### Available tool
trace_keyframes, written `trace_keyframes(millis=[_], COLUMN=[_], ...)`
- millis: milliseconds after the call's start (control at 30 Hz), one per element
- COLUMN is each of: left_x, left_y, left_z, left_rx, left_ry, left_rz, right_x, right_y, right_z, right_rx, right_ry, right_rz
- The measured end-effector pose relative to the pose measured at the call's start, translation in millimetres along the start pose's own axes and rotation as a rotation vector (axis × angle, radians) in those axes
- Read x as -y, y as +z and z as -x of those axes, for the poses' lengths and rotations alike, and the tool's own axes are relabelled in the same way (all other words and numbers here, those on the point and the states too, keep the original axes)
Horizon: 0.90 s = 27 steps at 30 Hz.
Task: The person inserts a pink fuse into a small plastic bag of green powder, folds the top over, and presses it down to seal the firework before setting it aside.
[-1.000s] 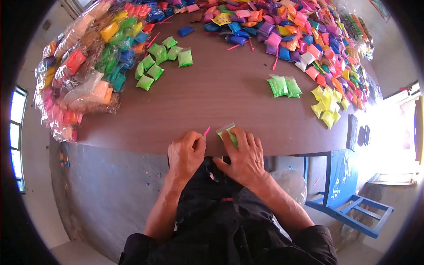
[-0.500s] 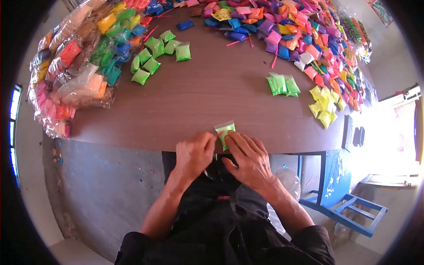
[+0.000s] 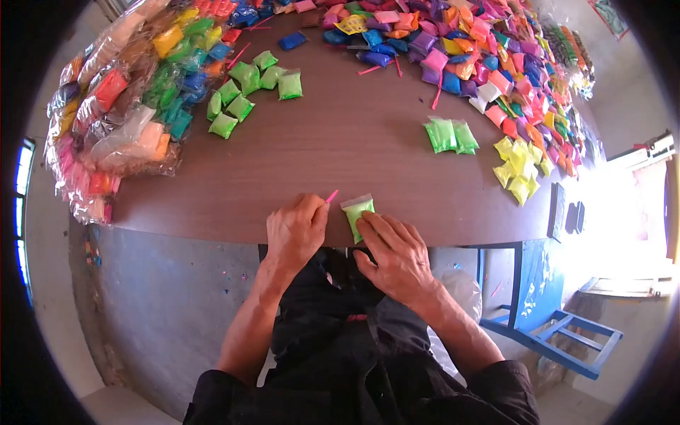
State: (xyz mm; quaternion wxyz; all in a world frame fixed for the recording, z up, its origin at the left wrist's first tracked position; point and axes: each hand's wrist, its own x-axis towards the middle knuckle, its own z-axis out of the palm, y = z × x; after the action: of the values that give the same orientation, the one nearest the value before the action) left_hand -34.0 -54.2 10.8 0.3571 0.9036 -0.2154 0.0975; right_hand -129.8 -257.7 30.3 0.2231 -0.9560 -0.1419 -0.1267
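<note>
A small clear packet with light green filling point(image 3: 356, 206) lies near the table's front edge. The fingers of my right hand point(image 3: 398, 249) press on its right side and hold it against the tabletop, with the thumb apart below. To the left, my left hand point(image 3: 296, 230) is closed around a thin pink plastic stick point(image 3: 332, 196), whose tip points up and away from me. The stick is clear of the packet; its lower end is hidden in my fist.
Several green packets point(image 3: 246, 78) lie at the back left, more green packets point(image 3: 452, 136) and yellow packets point(image 3: 520, 168) at the right. Large heaps of coloured packets point(image 3: 489, 64) and bagged packets point(image 3: 120, 92) cover the table's sides. A blue stool point(image 3: 567, 340) stands at the right.
My left hand has moved left, away from the packet, and the pink stick now shows plainly in it. The right hand stays on the packet.
</note>
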Motion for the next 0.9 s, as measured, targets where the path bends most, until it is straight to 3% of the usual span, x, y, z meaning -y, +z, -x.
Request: trace_keyframes(millis=[133, 367, 500, 700, 900], left_x=[-16.0, 2.8, 1.2, 2.7, -10.4], left_y=[-0.3, 2.0, -12.7, -29.7, -23.1], left_z=[4.3, -19.3, -9.8, 17.5, 37.0], left_rx=[0.136, 0.075, 0.052, -0.005, -0.029], left_ry=[0.104, 0.087, -0.042, -0.21, -0.173], left_rz=[0.081, 0.036, 0.14, 0.2, 0.203], right_x=[1.5, 1.6, 3.5, 17.7, -17.3], right_y=[0.2, -1.5, -9.1, -12.2, -22.0], right_z=[0.5, -3.8, -9.0, -8.4, -25.5], right_rx=[-0.011, -0.039, 0.037, -0.032, -0.007], right_ry=[0.007, 0.021, 0.088, 0.218, -0.131], right_rz=[0.002, -0.021, -0.066, -0.188, -0.002])
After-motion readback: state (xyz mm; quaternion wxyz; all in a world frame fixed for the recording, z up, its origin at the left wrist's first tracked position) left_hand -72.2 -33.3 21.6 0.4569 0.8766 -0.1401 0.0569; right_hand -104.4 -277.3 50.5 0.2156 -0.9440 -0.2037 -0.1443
